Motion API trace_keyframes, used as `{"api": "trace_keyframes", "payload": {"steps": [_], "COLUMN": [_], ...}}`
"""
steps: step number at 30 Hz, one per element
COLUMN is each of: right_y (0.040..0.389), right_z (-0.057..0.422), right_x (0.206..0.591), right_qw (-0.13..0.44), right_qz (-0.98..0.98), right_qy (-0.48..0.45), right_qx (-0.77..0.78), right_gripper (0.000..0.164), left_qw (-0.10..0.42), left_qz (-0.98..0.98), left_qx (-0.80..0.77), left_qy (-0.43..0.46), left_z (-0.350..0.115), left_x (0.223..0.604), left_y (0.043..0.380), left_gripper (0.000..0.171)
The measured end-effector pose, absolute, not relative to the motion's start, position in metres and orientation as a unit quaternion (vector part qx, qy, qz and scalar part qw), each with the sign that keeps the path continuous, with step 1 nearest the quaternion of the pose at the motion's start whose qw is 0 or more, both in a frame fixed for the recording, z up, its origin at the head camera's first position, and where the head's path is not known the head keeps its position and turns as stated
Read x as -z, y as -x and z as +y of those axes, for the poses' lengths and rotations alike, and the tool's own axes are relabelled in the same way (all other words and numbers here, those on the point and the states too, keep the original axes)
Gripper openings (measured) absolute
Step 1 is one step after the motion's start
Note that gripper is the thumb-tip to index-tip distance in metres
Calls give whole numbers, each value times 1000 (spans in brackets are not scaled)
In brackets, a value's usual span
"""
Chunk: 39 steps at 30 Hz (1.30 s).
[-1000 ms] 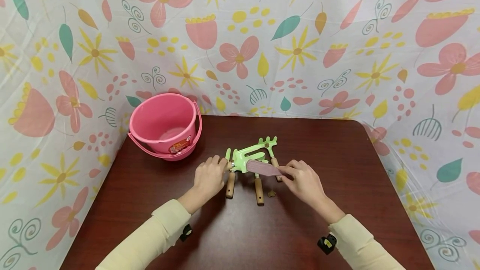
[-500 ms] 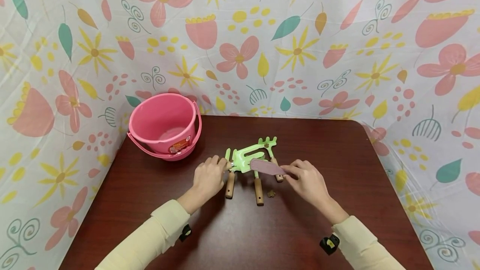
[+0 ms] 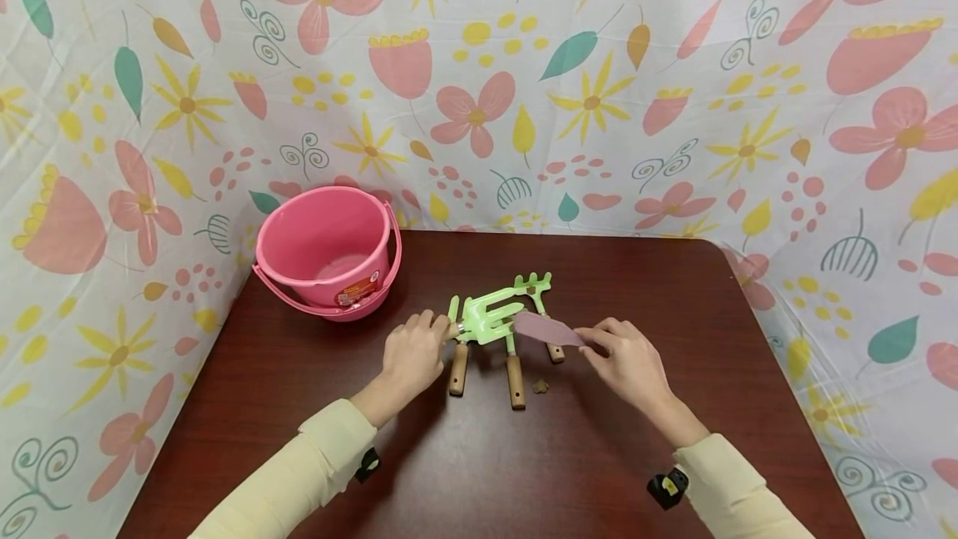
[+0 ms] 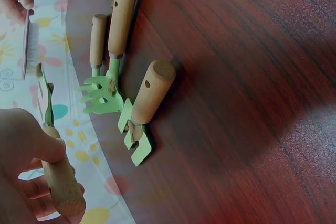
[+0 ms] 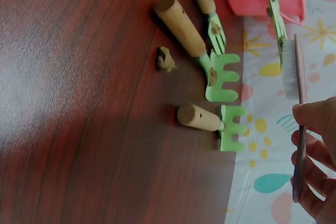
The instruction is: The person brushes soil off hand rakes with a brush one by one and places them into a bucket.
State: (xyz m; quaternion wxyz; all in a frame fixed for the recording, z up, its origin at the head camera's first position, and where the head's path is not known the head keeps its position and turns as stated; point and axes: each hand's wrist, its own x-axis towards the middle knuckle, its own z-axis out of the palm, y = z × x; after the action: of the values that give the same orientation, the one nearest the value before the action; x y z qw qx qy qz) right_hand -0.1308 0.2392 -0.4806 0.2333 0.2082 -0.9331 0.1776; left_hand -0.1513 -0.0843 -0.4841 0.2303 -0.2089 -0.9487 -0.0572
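Observation:
My left hand [image 3: 412,353] grips the wooden handle [image 4: 63,182] of a green garden hand fork [image 3: 479,321], held up with its tines pointing right. In my right hand [image 3: 624,360], fingers and thumb pinch the dark handle of a mauve brush [image 3: 542,328]. Its white bristles [image 5: 290,69] face the fork, right at the tine tips in the right wrist view. Beneath lie another green fork [image 5: 215,35] and two green hand rakes [image 3: 533,283] [image 5: 223,77], all with wooden handles. Brown dirt clings to the heads of several tools.
A pink bucket [image 3: 269,248] with its handle down stands at the back left of the dark wooden table [image 3: 636,273]. A small brown lump [image 3: 540,387] lies near the rake handles. A flower-patterned cloth [image 3: 479,40] hangs around the table's back and sides.
My right hand has drawn the brush to the right, along the held fork toward its tine tips and slightly beyond. The left hand with the fork has hardly moved.

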Motion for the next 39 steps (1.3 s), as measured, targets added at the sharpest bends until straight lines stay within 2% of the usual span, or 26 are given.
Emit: {"api": "trace_keyframes", "payload": {"steps": [14,29,39], "right_y": [132,131,133], "right_z": [251,216,223], "right_x": [480,475,478], "right_qw": [239,234,225], "right_qz": [-937,-921,-929], "right_qy": [-190,-249,-233], "right_qx": [-170,-185,-179], "right_gripper": [25,27,27], "left_qw": [198,205,200], "left_qz": [-957,-954,-956], "left_qx": [61,64,51], "left_qy": [203,208,208], "left_z": [-88,-82,-85], "left_x": [484,482,484], "left_y": [151,150,150], "left_gripper": [26,23,24]}}
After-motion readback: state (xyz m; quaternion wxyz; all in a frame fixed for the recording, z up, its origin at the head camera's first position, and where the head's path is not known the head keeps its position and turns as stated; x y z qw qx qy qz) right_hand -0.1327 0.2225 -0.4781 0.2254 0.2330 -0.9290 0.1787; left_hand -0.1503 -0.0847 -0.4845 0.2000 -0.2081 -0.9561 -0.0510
